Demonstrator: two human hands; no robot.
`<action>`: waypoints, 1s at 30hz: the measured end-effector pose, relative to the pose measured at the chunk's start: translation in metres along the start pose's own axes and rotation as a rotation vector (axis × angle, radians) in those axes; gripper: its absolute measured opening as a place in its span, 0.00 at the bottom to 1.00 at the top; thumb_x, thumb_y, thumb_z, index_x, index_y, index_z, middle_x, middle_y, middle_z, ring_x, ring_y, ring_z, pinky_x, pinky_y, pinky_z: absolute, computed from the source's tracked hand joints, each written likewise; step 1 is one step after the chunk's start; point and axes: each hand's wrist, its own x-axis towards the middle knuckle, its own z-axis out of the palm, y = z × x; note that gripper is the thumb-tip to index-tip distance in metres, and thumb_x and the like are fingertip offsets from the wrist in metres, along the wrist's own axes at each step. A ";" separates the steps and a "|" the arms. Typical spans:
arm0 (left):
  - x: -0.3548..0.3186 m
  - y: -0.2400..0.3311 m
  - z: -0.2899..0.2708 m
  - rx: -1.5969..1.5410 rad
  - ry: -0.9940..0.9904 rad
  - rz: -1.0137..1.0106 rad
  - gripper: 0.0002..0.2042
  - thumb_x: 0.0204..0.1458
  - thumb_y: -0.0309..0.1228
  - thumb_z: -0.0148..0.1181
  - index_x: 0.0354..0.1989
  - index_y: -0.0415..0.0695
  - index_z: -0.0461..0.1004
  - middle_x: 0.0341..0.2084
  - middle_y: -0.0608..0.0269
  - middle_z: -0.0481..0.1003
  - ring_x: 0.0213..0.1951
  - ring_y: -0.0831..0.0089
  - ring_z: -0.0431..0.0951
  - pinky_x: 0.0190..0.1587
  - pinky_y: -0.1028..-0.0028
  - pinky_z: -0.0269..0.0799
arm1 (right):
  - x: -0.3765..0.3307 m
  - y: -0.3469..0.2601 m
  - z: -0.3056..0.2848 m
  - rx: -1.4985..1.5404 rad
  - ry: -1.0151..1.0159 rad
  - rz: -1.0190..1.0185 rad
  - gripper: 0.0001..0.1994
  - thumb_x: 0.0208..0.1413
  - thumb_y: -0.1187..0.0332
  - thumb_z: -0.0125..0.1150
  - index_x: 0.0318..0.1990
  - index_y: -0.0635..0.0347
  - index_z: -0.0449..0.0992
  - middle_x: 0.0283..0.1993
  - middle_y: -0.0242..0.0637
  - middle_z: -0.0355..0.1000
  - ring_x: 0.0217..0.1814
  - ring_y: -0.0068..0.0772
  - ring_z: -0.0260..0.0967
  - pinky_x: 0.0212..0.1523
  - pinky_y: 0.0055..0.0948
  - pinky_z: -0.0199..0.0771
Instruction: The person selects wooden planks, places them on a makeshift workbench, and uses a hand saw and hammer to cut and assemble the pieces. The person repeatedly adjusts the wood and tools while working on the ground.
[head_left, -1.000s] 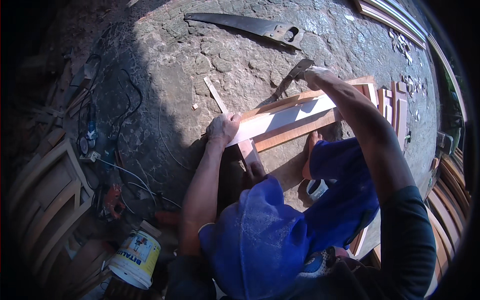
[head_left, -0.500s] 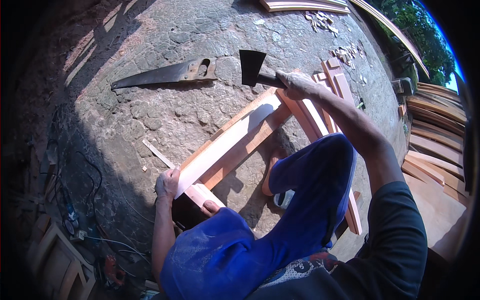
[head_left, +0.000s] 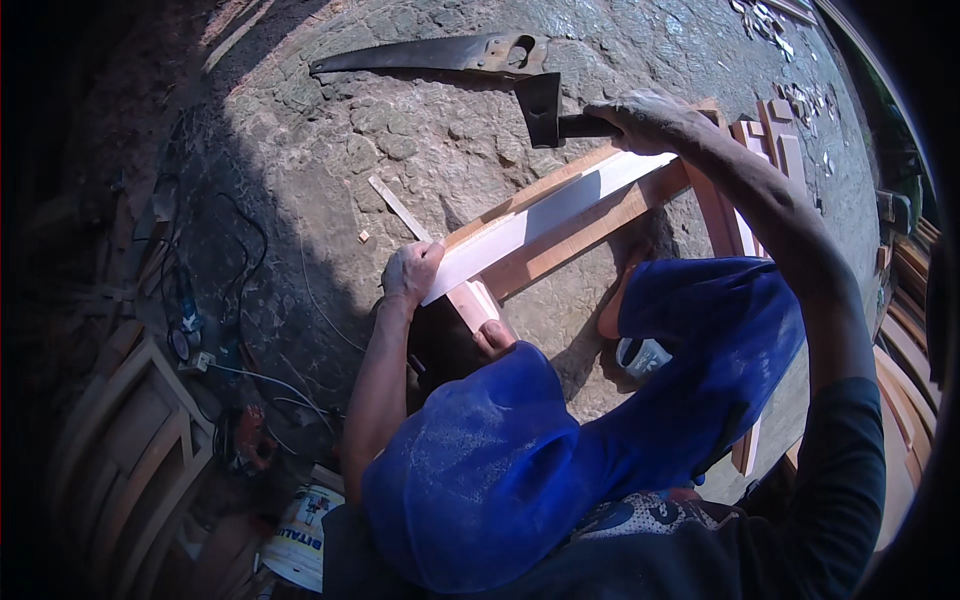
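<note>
My right hand (head_left: 650,115) is closed round the dark handle of a hatchet (head_left: 541,108). Its broad dark head hangs above the far side of a wooden frame, just below the saw's handle. My left hand (head_left: 412,270) grips the near left end of a pale board (head_left: 520,232), which lies along a browner wooden rail (head_left: 590,240). The board slants up to the right, and the hatchet's shadow falls across it. A bare foot (head_left: 493,338) rests on a shorter wooden piece (head_left: 470,305) under the board's left end.
A handsaw (head_left: 420,57) lies on the rough stone ground beyond the frame. A thin wood strip (head_left: 398,207) lies near my left hand. Cables, a red power tool (head_left: 250,440), and a white bucket (head_left: 298,535) are at lower left. Wood offcuts (head_left: 805,105) lie at far right.
The whole view has shifted, so the scene sits further right and higher. Against the saw and board, the hatchet has come down and leftward. My left hand keeps its place on the board's end.
</note>
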 end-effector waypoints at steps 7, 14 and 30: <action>0.000 0.033 -0.006 -0.048 -0.053 0.071 0.25 0.60 0.51 0.50 0.31 0.39 0.81 0.31 0.38 0.79 0.38 0.38 0.80 0.39 0.52 0.74 | 0.039 -0.086 0.021 -0.164 -0.053 -0.319 0.14 0.58 0.72 0.59 0.51 0.46 0.78 0.47 0.36 0.81 0.51 0.45 0.80 0.47 0.45 0.81; 0.000 0.043 -0.010 -0.086 -0.084 -0.099 0.27 0.58 0.54 0.50 0.33 0.39 0.82 0.32 0.38 0.79 0.38 0.39 0.81 0.41 0.51 0.74 | 0.053 -0.103 0.039 -0.073 -0.003 -0.352 0.12 0.52 0.71 0.66 0.45 0.47 0.81 0.41 0.33 0.82 0.49 0.44 0.81 0.46 0.42 0.81; 0.001 0.022 -0.007 -0.192 0.035 -0.106 0.17 0.59 0.41 0.53 0.41 0.39 0.79 0.32 0.46 0.80 0.42 0.51 0.82 0.48 0.60 0.74 | 0.033 -0.114 0.021 -0.128 -0.043 -0.372 0.13 0.59 0.73 0.58 0.51 0.55 0.74 0.39 0.45 0.80 0.45 0.51 0.81 0.43 0.48 0.80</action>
